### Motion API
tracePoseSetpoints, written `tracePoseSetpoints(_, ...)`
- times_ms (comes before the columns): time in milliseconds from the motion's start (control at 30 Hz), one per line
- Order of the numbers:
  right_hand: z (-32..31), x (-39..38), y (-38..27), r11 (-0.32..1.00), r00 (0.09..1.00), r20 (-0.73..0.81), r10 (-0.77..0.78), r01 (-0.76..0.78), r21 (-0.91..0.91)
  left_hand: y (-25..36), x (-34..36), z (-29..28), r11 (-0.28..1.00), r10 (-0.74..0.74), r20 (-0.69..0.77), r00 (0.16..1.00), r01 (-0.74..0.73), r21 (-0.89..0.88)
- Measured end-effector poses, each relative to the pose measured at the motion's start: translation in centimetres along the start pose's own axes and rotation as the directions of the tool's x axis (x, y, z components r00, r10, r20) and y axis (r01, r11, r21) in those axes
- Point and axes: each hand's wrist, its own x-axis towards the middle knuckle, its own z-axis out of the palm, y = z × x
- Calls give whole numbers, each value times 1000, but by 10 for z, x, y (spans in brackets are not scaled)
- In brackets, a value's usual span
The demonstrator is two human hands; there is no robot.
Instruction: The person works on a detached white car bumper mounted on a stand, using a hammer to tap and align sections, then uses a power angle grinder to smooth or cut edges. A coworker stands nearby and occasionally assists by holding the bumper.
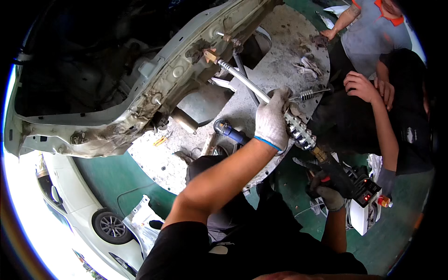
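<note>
I hold a long dent-pulling tool [301, 133] slantwise over a round metal platform [149, 165]. My left hand [272, 122], in a pale knit glove with a blue cuff, is closed around its shaft, near the ribbed metal section. My right hand [329, 192], in a dark-palmed glove, grips the black rear handle [340, 175], which carries a small lit red display. The tool's copper tip [211, 55] meets the dented edge of a bare car body panel [179, 70]; whether it is fixed there I cannot tell.
A blue angle grinder [228, 131] lies on the platform near my left forearm. Work gloves [308, 67] rest farther back. At right crouches a person in black [401, 107]; another in a grey shirt [373, 35] reaches onto the platform. A white car [79, 200] stands at left.
</note>
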Motion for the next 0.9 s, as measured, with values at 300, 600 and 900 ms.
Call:
tracePoseSetpoints(300, 25, 12, -3, 999, 996, -72, 48, -48, 1, 53, 22, -3, 982, 187, 3, 982, -187, 13)
tracePoseSetpoints(600, 11, 7, 1, 932, 997, -72, -41, 12, -362, 26, 6, -6, 992, -98, 418, 903, 121, -27)
tracePoseSetpoints(900, 7, 12, 14, 956, 994, -25, -106, 95, -279, 15, 2, -3, 995, -64, -66, 996, 69, 71)
